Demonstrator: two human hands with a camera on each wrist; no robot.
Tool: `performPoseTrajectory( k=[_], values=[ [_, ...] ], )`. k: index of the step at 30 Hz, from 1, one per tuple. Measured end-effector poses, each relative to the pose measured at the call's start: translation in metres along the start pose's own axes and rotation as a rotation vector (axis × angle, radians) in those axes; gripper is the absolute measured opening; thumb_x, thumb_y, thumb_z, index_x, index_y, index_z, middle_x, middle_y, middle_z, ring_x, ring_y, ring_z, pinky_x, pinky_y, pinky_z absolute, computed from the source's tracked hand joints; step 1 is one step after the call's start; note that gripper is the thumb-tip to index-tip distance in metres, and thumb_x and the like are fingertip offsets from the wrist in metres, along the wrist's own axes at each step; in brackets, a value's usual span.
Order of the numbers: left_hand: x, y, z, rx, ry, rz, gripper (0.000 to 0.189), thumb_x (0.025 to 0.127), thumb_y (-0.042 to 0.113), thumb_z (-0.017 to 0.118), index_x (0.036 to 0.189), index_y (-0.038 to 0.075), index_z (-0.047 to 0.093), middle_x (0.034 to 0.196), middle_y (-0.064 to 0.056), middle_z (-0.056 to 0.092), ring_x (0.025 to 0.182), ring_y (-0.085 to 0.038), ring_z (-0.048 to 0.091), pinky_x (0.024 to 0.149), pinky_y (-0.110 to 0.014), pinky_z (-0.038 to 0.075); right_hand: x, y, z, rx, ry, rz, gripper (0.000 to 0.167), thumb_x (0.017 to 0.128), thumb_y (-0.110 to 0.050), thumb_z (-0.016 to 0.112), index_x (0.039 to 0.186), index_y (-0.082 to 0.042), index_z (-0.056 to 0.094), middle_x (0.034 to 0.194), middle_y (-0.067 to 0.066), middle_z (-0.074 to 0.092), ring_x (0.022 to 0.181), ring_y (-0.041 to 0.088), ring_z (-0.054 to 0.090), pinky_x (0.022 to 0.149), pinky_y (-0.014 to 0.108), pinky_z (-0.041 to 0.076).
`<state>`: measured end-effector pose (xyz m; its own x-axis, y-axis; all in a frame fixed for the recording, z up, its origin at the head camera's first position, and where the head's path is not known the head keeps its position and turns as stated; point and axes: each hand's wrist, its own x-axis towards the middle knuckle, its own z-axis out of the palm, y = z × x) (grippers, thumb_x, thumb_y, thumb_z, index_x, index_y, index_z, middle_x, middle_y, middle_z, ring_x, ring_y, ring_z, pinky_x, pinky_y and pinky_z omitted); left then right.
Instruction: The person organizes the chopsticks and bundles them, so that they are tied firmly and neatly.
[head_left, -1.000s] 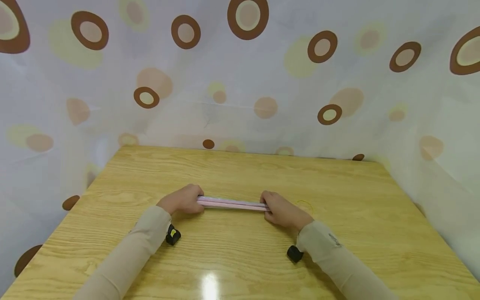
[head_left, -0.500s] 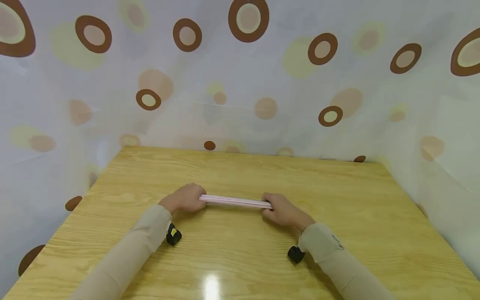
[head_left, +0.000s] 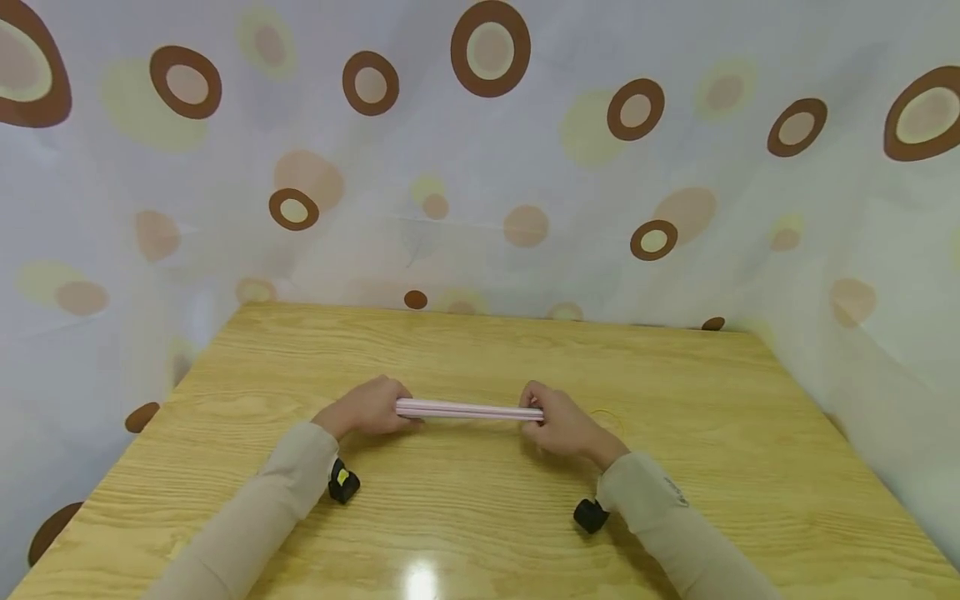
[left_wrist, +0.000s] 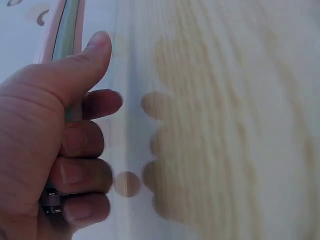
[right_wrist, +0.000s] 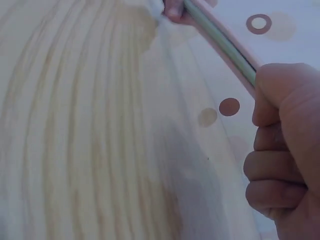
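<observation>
Above the middle of the table (head_left: 480, 500): slim striped bundle (head_left: 465, 410), running across between two hands, seemingly clear of the wood. Left hand (head_left: 371, 406) grips one end, right hand (head_left: 562, 421) grips the other. Fingers curled on both; nothing else held as far as I can see.

Handling, my read: light, fairly stiff lengthwise, since it spans the gap straight. Narrow strips side by side, so it may be folded layers or loose pieces; can't tell which. Material unclear, paper or plastic. If smooth, expect strips to slide over each other or splay under a slack hold. Probably creases if bent hard. Best hold: wrap near each end, as now, or pinch the middle to keep strips together. No hard squeeze needed.

View differences: head view gives the full span, plus a thin yellow loop (head_left: 609, 412) lying on the table just beyond the right hand; neither wrist view has it. Head shows pinkish-white stripes only. Both wrist views add a pale green strip between pink ones. Left wrist also shows a small dark-and-grey part (left_wrist: 52, 201) behind the lower fingers; can't identify it.
</observation>
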<state>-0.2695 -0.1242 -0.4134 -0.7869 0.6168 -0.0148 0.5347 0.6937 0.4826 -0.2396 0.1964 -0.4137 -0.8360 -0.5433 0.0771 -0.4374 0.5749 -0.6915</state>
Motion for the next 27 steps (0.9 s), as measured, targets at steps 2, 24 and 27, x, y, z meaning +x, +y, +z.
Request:
performPoseTrajectory(
  k=[2,24,27],
  values=[
    [0.0,0.001,0.0,-0.022,0.052,0.002,0.026,0.08,0.031,0.079,0.069,0.013,0.064,0.058,0.009,0.05,0.052,-0.005,0.037,0.05,-0.021,0.034,-0.002,-0.002,-0.001,0.053,0.022,0.005,0.012,0.088,0.001,0.053,0.094,-0.006,0.048,0.062,-0.001,0.054,0.046,0.005,0.035,0.048,0.021,0.033],
    [-0.007,0.004,0.006,-0.233,0.077,0.034,0.028,0.074,0.029,0.084,0.066,0.012,0.063,0.059,0.008,0.049,0.054,-0.005,0.037,0.052,-0.02,0.033,-0.002,-0.026,0.009,0.19,0.351,0.083,0.039,0.105,-0.027,0.041,0.074,-0.005,0.049,0.062,0.002,0.041,0.053,0.017,0.038,0.059,0.03,0.041],
    [-0.008,0.006,0.005,-0.251,0.054,0.017,0.026,0.075,0.028,0.083,0.068,0.012,0.065,0.059,0.008,0.048,0.054,-0.006,0.037,0.052,-0.021,0.033,0.001,-0.027,0.01,0.183,0.381,0.107,0.037,0.103,-0.029,0.045,0.073,-0.007,0.049,0.065,0.002,0.044,0.058,0.014,0.041,0.062,0.029,0.041]
  ],
)
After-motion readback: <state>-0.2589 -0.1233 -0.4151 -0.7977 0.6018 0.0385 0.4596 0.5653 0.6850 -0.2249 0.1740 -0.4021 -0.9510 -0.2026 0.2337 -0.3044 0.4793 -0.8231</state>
